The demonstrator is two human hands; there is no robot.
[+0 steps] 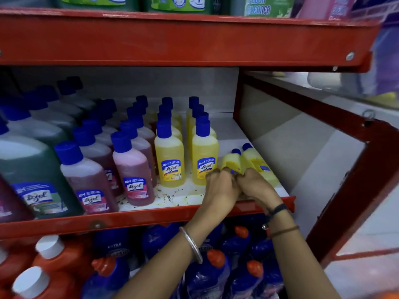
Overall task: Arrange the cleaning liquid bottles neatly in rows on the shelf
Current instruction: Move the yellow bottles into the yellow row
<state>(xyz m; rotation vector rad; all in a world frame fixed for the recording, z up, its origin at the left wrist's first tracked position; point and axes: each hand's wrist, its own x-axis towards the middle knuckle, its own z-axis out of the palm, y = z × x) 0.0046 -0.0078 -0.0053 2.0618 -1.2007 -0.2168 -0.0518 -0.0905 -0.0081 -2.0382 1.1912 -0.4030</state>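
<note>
**Both hands on two yellow bottles, front right of middle shelf**

Left hand (220,186): fingers curled around the base of the smaller yellow bottle (232,161). Bottle tilted, blue cap pointing toward the back of the shelf (248,134). Hand sits at the bottle's near end, over the shelf's front edge. A metal bangle (192,244) is on the wrist.

Right hand (254,186): closed around the lower part of the second yellow bottle (255,161). This bottle also leans back, cap away from the person, body lying toward the right edge of the shelf. Dark bands (278,209) on the wrist.

The two hands touch each other, knuckles together; the two held bottles lie just beside one another, near the front right corner.

Just to the left of the held bottles: two rows of upright yellow bottles (205,156) running from front edge to back. The nearer row's front bottle is just beside the left hand. Further left: rows of pink bottles (133,169), then large green bottles (36,169) at the left edge.

Shelf surface between the yellow rows and the front edge shows dark specks (170,195).

Lower shelf: blue bottles with orange caps (207,275), orange bottles with white caps (49,255). Upper shelf: green-labelled bottles (179,3), only bottoms visible.
</note>
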